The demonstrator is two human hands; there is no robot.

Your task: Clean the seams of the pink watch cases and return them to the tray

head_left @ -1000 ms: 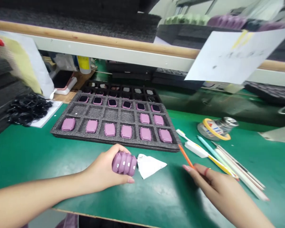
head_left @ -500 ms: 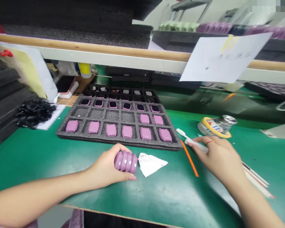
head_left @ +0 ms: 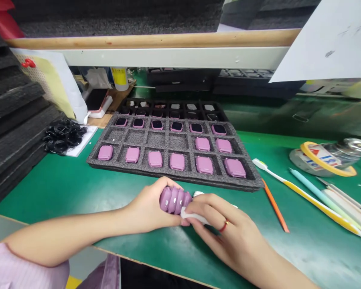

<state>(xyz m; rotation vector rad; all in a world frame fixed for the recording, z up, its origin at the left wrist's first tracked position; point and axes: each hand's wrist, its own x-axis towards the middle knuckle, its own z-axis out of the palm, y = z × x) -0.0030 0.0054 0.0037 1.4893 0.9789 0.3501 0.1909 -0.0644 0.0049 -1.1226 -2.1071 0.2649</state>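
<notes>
My left hand is wrapped round a row of several purple watch cases pressed side by side, just above the bench. My right hand pinches a small white strip-like piece and brings it against the near edge of the cases; whether it is cloth or plastic I cannot tell. Behind the right hand's fingers lies a white wipe, mostly hidden. Beyond both hands is a black foam tray with purple watch cases in its front rows and dark-screened ones further back.
An orange stick, a toothbrush and a pale blue-green pen-like tool lie on the right. A glass jar with a yellow ring stands behind them. Black bands are heaped at left. A shelf crosses above.
My right hand has moved left from beside the toothbrush to the watch cases, carrying the white piece. The left hand keeps its hold. The view has shifted.
</notes>
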